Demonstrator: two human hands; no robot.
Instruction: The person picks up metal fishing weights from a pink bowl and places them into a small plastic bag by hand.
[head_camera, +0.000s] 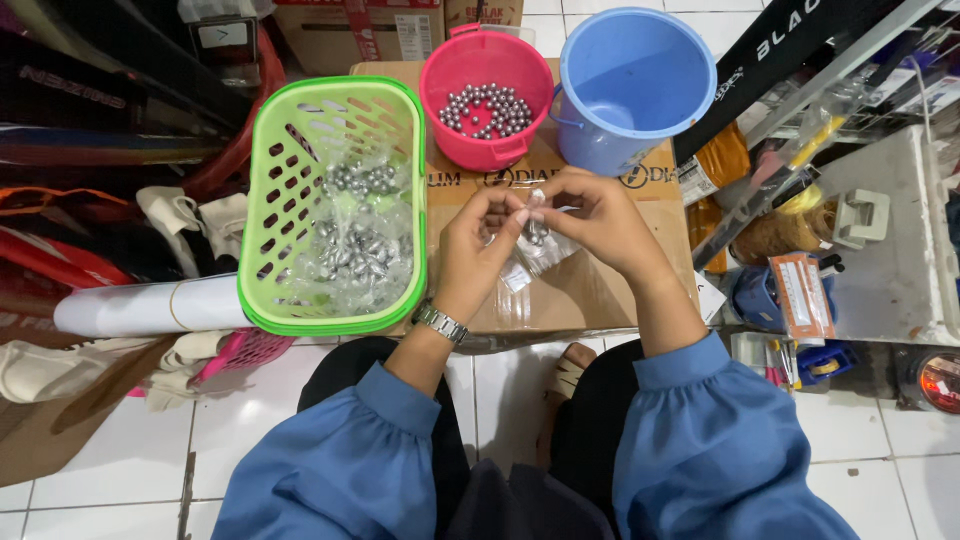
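Observation:
Both my hands meet over a cardboard box (590, 290) and pinch the top of a small clear plastic bag (537, 243) with a few metal balls in it. My left hand (478, 245), with a metal watch on its wrist, grips the bag's left side. My right hand (598, 215) grips its right side. Behind them stands a pink bucket (487, 95) with several loose metal balls inside. A blue bucket (630, 85) stands to its right. A green basket (335, 200) at the left holds several filled clear bags of metal balls.
A white paper roll (140, 308) lies left of the basket. A cluttered shelf (880, 240) with tools and tape stands at the right. More cardboard boxes (360, 30) stand at the back. White floor tiles (880, 440) surround my knees.

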